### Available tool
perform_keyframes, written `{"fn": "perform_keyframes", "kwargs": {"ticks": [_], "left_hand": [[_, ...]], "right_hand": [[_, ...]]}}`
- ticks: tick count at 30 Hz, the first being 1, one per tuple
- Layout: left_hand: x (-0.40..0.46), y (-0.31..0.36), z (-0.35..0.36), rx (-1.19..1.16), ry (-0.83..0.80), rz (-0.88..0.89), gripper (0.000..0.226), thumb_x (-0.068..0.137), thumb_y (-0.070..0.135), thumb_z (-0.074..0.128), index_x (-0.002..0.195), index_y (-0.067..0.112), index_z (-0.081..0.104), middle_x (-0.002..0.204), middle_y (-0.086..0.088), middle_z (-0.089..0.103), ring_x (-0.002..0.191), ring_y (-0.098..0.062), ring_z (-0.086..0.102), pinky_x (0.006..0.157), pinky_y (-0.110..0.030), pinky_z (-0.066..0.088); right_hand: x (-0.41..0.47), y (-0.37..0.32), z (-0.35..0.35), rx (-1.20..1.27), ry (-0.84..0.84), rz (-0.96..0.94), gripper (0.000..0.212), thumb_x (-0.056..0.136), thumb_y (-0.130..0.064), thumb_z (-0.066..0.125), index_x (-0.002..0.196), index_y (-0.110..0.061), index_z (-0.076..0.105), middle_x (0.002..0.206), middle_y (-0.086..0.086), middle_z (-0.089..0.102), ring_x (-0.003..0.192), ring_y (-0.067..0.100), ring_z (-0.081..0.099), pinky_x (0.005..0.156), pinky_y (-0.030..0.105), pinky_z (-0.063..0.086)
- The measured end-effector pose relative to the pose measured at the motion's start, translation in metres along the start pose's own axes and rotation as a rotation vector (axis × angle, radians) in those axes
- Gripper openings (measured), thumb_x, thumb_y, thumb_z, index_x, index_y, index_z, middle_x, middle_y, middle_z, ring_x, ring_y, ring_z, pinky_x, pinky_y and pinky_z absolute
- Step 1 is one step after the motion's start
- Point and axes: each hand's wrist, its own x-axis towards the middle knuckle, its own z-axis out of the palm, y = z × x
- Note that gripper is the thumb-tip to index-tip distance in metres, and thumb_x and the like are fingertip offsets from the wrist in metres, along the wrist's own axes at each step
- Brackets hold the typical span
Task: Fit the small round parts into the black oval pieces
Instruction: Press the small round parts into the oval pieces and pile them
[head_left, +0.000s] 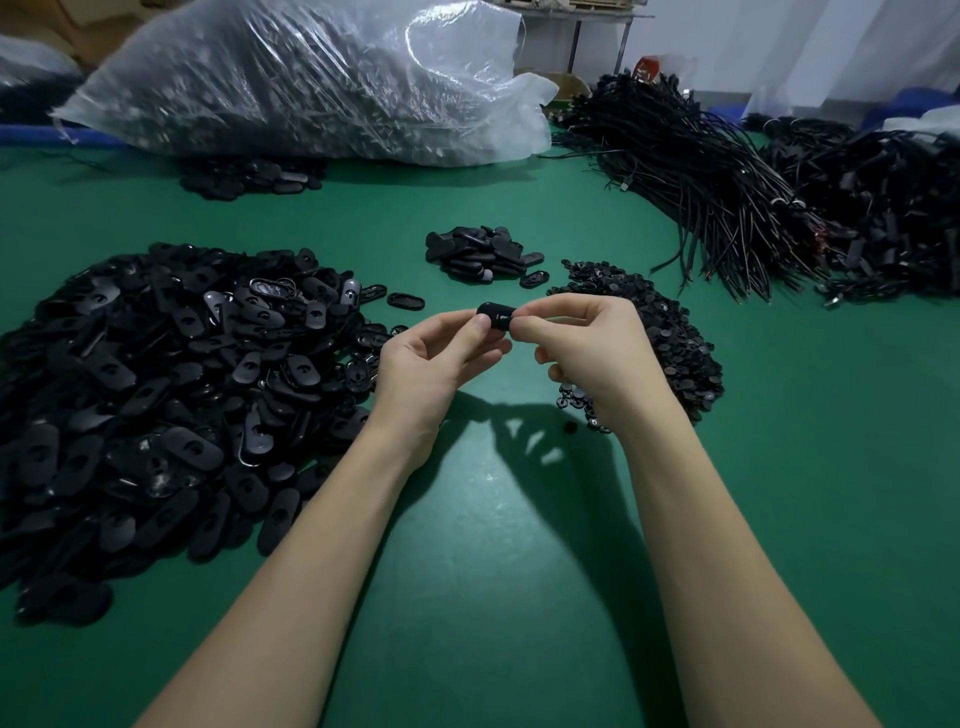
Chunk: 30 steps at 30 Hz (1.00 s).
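Holding, head view: both hands are meeting above the green table (493, 519), each gripping one black oval piece (496, 315) between them.
Left hand (431, 364): it is pinching the oval's left end, thumb tip on top, the other fingers curled underneath.
Right hand (587, 343): it is pinching the oval's right end with thumb and forefinger; the remaining fingers are curling loosely below. Whether a round part is sitting under the fingertips cannot be told.
Oval piece: it is hanging in the air between the two hands, clear of the table, lying roughly level.
Big pile (156, 389): loose black ovals are lying heaped on the table to the left, reaching right up beside the left wrist.
Round parts (670, 343): a heap of small black discs is lying just behind and under the right hand, a few strays sitting near the right wrist.
Small pile (483, 252): a low stack of ovals is sitting farther back, between the big pile and the round parts.
Stray oval (405, 301): one ring-like oval is lying alone just beyond the left hand.
Bag (322, 78): a clear plastic sack of dark parts is slumping at the far edge, more ovals spilling at its foot.
Cables (727, 182): bundles of black cable are lying at the far right.
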Motion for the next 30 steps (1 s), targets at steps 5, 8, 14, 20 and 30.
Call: {"fn": "perform_keyframes", "kwargs": {"ticks": [5, 8, 14, 20, 30], "left_hand": [[-0.001, 0.0, 0.0, 0.018, -0.007, 0.035, 0.01, 0.092, 0.006, 0.07, 0.101, 0.007, 0.074, 0.096, -0.014, 0.078, 0.092, -0.027, 0.076, 0.081, -0.024, 0.058], [-0.001, -0.001, 0.0, 0.022, -0.017, 0.037, 0.01, 0.091, 0.004, 0.07, 0.1, 0.006, 0.074, 0.095, -0.014, 0.078, 0.091, -0.027, 0.076, 0.08, -0.023, 0.058], [-0.001, 0.0, -0.002, 0.046, -0.033, 0.047, 0.009, 0.091, 0.002, 0.07, 0.097, 0.007, 0.074, 0.092, -0.013, 0.078, 0.088, -0.026, 0.076, 0.08, -0.024, 0.058], [-0.002, -0.003, -0.003, 0.074, -0.032, 0.057, 0.009, 0.092, -0.001, 0.067, 0.095, 0.006, 0.072, 0.089, -0.011, 0.078, 0.084, -0.023, 0.076, 0.08, -0.025, 0.059], [-0.003, 0.004, -0.005, 0.084, -0.142, -0.063, 0.007, 0.094, 0.001, 0.065, 0.098, 0.005, 0.069, 0.093, -0.015, 0.077, 0.087, -0.026, 0.076, 0.08, -0.025, 0.058]], "right_hand": [[0.001, 0.0, -0.001, -0.009, 0.022, -0.021, 0.005, 0.083, -0.015, 0.081, 0.08, -0.019, 0.081, 0.061, -0.006, 0.071, 0.049, 0.003, 0.054, 0.044, 0.015, 0.041], [0.001, 0.001, 0.0, -0.017, 0.028, -0.015, 0.007, 0.083, -0.016, 0.081, 0.078, -0.02, 0.081, 0.062, -0.005, 0.071, 0.049, 0.002, 0.054, 0.045, 0.015, 0.042], [-0.001, 0.0, -0.001, -0.016, 0.008, 0.001, 0.008, 0.083, -0.015, 0.082, 0.077, -0.02, 0.081, 0.058, -0.007, 0.067, 0.049, 0.005, 0.05, 0.044, 0.016, 0.04], [0.0, -0.001, -0.003, -0.028, 0.002, 0.043, 0.015, 0.077, -0.015, 0.087, 0.087, -0.014, 0.077, 0.053, -0.002, 0.065, 0.044, 0.009, 0.053, 0.045, 0.017, 0.043], [-0.001, 0.006, -0.016, 0.006, -0.194, -0.002, 0.014, 0.085, -0.01, 0.083, 0.096, -0.003, 0.077, 0.072, 0.002, 0.075, 0.063, 0.009, 0.069, 0.064, 0.023, 0.06]]}}
